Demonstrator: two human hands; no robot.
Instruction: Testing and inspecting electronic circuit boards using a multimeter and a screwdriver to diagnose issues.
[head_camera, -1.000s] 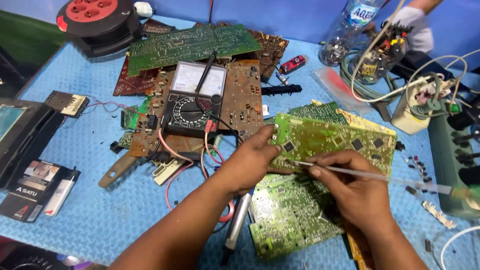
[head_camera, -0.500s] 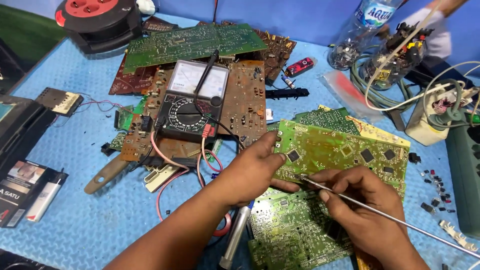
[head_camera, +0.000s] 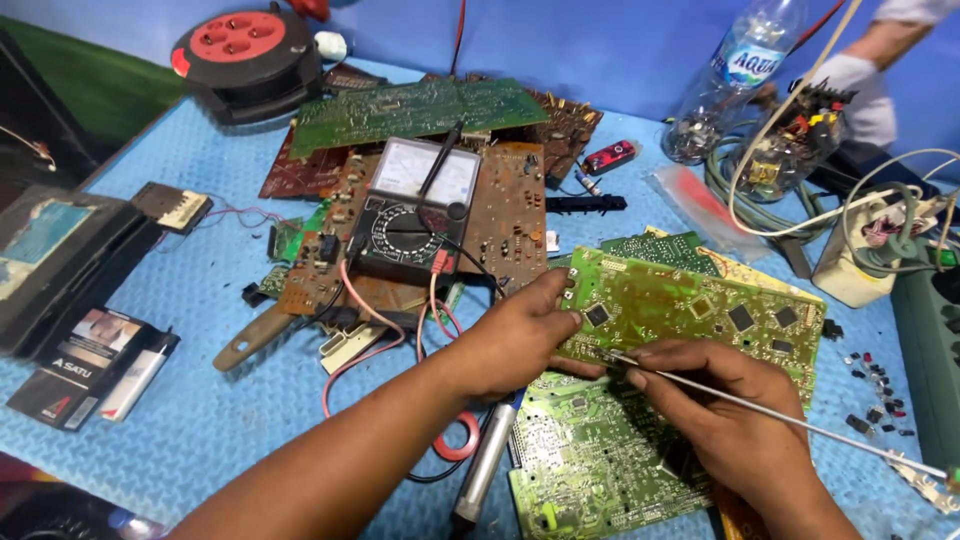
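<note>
Blue table (head_camera: 200, 420): cluttered workbench surface. Green circuit board (head_camera: 700, 310): lies mid-right atop other boards, tilted. Analog multimeter (head_camera: 415, 210): rests on brown boards behind. Left hand (head_camera: 515, 335): fingers closed on the board's left edge. Right hand (head_camera: 725, 410): pinching a thin metal rod (head_camera: 800, 420), tip touching the board's near edge.

Single head-worn camera looked steeply down and forward from above the tabletop (head_camera: 200, 420), close over both hands, forearms entering from the bottom edge; far wall ran across the top.
</note>
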